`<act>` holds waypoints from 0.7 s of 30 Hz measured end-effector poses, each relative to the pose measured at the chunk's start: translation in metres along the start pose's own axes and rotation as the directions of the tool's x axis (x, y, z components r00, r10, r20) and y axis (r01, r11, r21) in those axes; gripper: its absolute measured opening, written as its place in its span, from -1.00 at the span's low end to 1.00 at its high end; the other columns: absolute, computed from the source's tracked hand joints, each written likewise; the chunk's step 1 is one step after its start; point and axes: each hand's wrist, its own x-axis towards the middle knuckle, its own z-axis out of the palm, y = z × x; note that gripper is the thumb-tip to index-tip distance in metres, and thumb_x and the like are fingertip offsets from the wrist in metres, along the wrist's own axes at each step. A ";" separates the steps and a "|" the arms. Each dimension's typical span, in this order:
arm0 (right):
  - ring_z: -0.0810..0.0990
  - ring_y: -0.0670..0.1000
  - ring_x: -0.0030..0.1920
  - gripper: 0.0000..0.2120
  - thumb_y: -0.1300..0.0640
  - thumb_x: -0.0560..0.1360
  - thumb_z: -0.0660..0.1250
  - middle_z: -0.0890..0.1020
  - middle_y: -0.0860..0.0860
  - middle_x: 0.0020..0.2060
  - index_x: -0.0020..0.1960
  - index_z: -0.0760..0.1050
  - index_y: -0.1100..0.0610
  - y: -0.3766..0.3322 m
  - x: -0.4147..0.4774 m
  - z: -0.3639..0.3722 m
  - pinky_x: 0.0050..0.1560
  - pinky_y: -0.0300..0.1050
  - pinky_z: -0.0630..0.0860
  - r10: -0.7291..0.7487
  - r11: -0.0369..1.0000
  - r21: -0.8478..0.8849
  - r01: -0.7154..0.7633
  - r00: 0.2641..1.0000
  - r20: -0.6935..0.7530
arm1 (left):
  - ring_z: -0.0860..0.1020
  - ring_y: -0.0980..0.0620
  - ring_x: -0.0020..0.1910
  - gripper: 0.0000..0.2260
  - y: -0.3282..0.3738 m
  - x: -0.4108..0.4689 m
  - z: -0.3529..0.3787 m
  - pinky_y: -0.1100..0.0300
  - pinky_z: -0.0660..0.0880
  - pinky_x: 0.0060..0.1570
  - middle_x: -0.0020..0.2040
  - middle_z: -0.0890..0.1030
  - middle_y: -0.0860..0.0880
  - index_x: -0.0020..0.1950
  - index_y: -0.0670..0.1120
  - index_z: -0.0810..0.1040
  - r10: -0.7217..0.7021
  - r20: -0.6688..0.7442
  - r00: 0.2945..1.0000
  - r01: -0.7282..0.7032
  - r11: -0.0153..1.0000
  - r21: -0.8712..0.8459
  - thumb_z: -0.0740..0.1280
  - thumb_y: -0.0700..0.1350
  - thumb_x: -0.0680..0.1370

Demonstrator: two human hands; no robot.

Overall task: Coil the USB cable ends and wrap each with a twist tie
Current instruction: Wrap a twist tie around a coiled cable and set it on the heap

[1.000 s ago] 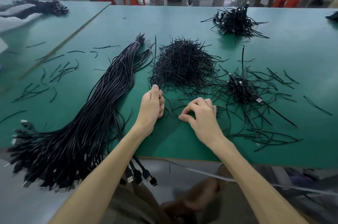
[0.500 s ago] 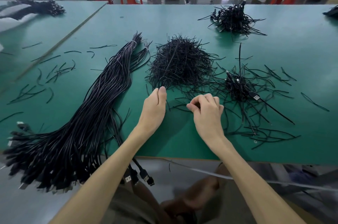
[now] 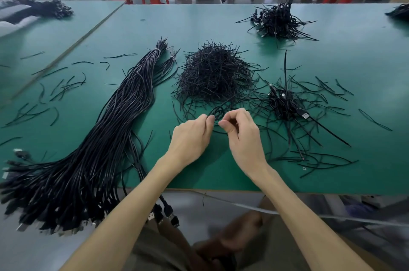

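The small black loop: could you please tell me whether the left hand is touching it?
Touching. The head view shows the left hand pinching the small black loop; the right hand pinches its other side.

Table (image 3: 221, 27): smooth green top with a soft sheen. USB cables (image 3: 106, 138): glossy black plastic jackets, silvery metal plugs. Twist ties (image 3: 213, 73): thin, matt black.

even soft light, wide-angle bending, blurred edges.
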 end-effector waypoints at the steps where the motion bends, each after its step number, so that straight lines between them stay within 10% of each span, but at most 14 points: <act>1: 0.46 -0.15 -0.10 -0.92 0.20 0.64 0.31 0.47 -0.09 -0.12 -0.03 0.46 0.12 0.000 0.000 -0.001 -0.03 -0.39 0.36 -0.005 1.000 0.007 0.005 1.000 -0.009 | 0.37 -0.11 -0.41 -0.60 0.000 -0.001 0.001 0.02 0.22 -0.33 -0.42 0.38 0.05 -0.23 -0.01 0.21 0.026 -0.004 1.000 -0.026 0.999 0.025 -0.16 0.19 0.65; 21: 0.49 -0.10 -0.23 -0.83 0.20 0.65 0.29 0.57 -0.02 -0.23 -0.11 0.49 0.06 0.003 0.006 0.000 -0.15 -0.32 0.43 0.254 0.950 0.155 -0.273 0.958 0.131 | 0.35 0.02 -0.39 -0.63 -0.003 -0.004 -0.007 -0.02 0.32 -0.27 -0.38 0.37 0.03 -0.22 0.02 0.20 0.034 0.039 0.999 -0.025 0.976 -0.215 -0.04 0.11 0.74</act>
